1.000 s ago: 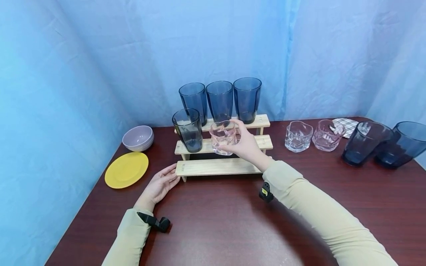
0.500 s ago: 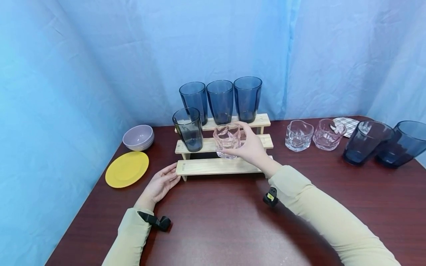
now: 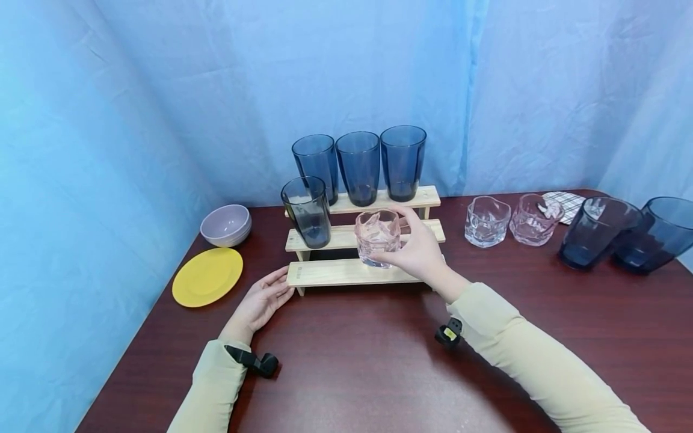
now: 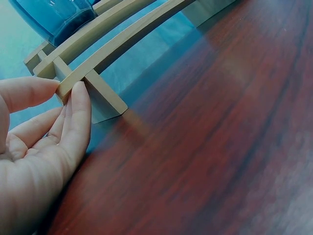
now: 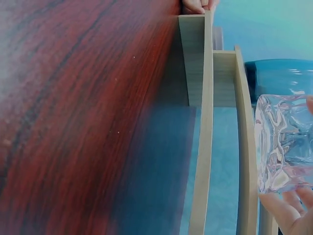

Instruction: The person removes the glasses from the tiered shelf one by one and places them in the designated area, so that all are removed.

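Observation:
My right hand (image 3: 419,249) grips a short, clear pinkish glass tumbler (image 3: 377,239) with a faceted wall, fingers and thumb round its right side. The tumbler is upright and overlaps the middle and lowest steps in the head view; in the right wrist view its base (image 5: 266,147) is close beside the steps. My left hand (image 3: 263,300) pinches the left end of the lowest step of a three-tier wooden rack (image 3: 346,273); thumb and fingertips meet that end in the left wrist view (image 4: 73,90). A tall smoky glass (image 3: 307,213) stands at the middle step's left end.
Three tall blue glasses (image 3: 357,168) line the top step. On the right stand a clear tumbler (image 3: 486,222), a pink tumbler (image 3: 533,221), a checked round coaster (image 3: 565,207) and two dark blue glasses (image 3: 592,234). At left are a lilac bowl (image 3: 224,225) and yellow plate (image 3: 208,278).
My right hand has carried the pink tumbler to the right and toward me, lower in the head view. The left hand has stayed at the rack's end.

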`<state>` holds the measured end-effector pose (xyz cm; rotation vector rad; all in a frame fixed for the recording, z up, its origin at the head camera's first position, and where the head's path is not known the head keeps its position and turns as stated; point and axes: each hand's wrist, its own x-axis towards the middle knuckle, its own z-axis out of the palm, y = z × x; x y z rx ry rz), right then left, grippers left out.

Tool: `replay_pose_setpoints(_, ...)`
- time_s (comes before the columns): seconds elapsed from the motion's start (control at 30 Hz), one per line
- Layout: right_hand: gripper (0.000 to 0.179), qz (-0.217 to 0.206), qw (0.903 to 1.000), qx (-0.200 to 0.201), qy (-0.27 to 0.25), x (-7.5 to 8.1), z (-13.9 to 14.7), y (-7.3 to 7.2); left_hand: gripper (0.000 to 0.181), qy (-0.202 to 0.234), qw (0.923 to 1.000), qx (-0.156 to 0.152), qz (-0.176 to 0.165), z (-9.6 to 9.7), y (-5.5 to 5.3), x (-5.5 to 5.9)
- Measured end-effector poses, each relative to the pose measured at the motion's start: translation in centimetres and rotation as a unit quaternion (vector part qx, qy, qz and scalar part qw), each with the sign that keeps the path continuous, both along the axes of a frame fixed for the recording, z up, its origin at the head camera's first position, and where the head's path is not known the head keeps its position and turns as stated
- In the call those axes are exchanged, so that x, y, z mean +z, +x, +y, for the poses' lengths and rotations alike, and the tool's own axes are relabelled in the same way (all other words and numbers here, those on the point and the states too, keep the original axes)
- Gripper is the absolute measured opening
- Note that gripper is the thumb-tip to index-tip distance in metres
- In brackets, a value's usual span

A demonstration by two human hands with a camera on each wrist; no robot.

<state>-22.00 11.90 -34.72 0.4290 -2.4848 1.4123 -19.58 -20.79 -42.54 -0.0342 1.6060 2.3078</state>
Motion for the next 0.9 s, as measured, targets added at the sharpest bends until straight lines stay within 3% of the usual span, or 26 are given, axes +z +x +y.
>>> replay_pose_setpoints(0.57, 0.087, 0.061, 0.9979, -0.019, -0.007, 0.5, 3.2, 1.1, 0.059, 0.001, 1.0000, -0.005, 0.005, -0.1, -0.1, -0.1)
replay_pose_setpoints(0.9, 0.089, 0.056, 0.9975, -0.040, 0.017, 0.9, 6.2, 2.5, 0.059, 0.006, 1.0000, -0.005, 0.003, -0.1, -0.2, -0.1)
